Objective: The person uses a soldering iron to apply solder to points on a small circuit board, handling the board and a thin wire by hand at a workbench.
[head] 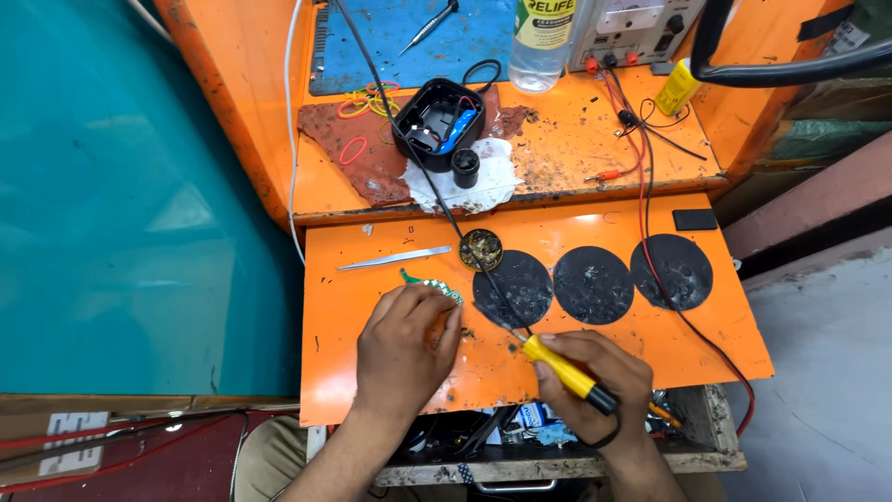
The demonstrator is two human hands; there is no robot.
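My right hand (595, 381) grips a yellow-handled soldering iron (556, 363), its tip pointing up-left over the orange shelf (650, 344). My left hand (404, 349) presses down on a small green circuit board (429, 284), fingers curled over its near end. The iron's tip sits just right of my left fingers, near the edge of a black round pad (525, 288). A round tin of brass tip-cleaning wool (481, 249) lies above the board.
Metal tweezers (395, 257) lie left of the tin. Two more black pads (593, 284) sit to the right. On the upper bench are an open black case (439, 121), a plastic bottle (541, 42), a power supply (636, 28) and red and black leads (641, 167).
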